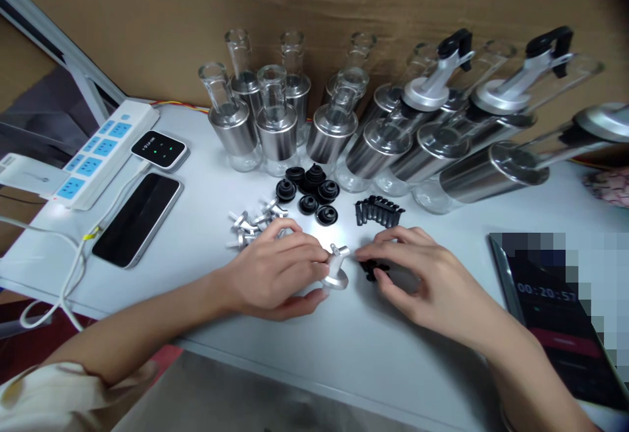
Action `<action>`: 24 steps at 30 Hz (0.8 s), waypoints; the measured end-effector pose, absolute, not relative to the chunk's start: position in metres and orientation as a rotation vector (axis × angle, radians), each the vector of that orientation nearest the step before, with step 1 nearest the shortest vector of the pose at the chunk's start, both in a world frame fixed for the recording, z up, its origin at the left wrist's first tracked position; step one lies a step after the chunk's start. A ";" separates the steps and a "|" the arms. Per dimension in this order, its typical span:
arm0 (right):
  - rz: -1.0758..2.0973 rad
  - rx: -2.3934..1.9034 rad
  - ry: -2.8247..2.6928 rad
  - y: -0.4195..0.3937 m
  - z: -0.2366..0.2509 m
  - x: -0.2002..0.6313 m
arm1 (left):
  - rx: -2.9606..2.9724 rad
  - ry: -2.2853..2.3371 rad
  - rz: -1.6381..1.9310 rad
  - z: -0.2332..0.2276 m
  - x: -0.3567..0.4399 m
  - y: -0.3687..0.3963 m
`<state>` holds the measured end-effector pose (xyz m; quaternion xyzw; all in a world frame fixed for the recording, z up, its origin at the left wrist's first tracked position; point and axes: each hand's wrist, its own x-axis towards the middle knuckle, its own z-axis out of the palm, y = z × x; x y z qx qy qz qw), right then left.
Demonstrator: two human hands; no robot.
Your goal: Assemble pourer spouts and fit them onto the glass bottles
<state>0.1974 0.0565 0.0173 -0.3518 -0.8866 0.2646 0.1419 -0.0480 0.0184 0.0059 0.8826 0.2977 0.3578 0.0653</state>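
Observation:
My left hand (282, 271) is closed on a silver metal pourer spout (336, 271), gripping its side with the flared base downward. Just to the right, my right hand (422, 268) has its thumb and fingers apart around a few small black pieces (374, 268) on the table. Whether the fingertips touch those pieces I cannot tell. More silver spouts (246, 227) lie in a pile behind my left hand, partly hidden by it. Black ringed stoppers (308, 204) form a cluster beyond the hands. Small black caps (379, 212) lie in rows behind my right hand.
Several glass bottles with steel sleeves (330, 134) line the back, some topped with pourers (432, 88). At left are a power strip (105, 157), a small white device (160, 150), a phone (137, 219) and cables. A tablet-like screen showing a timer (545, 314) lies at right.

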 end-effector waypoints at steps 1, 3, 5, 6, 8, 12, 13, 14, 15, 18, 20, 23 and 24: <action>0.758 -1.005 -2.559 0.056 0.018 0.198 | 2.664 0.900 1.077 0.006 -0.048 0.018; 0.749 -0.994 -2.557 0.056 0.018 0.199 | 2.665 0.902 1.071 0.006 -0.048 0.018; 0.736 -0.990 -2.558 0.056 0.019 0.199 | 2.665 0.901 1.071 0.005 -0.048 0.018; 0.727 -0.990 -2.559 0.056 0.020 0.199 | 2.664 0.901 1.076 0.005 -0.048 0.018; 0.714 -0.989 -2.567 0.056 0.020 0.198 | 2.664 0.896 1.082 0.005 -0.048 0.018; 0.718 -1.005 -2.582 0.056 0.020 0.195 | 2.668 0.897 1.072 0.006 -0.048 0.018; 0.722 -1.011 -2.582 0.056 0.020 0.195 | 2.670 0.902 1.069 0.006 -0.048 0.018; 0.728 -1.019 -2.581 0.055 0.019 0.195 | 2.671 0.909 1.067 0.007 -0.048 0.018; 0.734 -1.024 -2.579 0.055 0.019 0.196 | 2.673 0.914 1.063 0.007 -0.049 0.018; 0.746 -1.030 -2.574 0.054 0.018 0.196 | 2.675 0.914 1.060 0.007 -0.049 0.018; 0.754 -1.032 -2.572 0.054 0.017 0.196 | 2.677 0.913 1.057 0.006 -0.048 0.018; 0.771 -1.034 -2.573 0.054 0.017 0.196 | 2.675 0.911 1.056 0.006 -0.048 0.018; 0.775 -1.032 -2.574 0.054 0.017 0.196 | 2.674 0.908 1.063 0.006 -0.048 0.018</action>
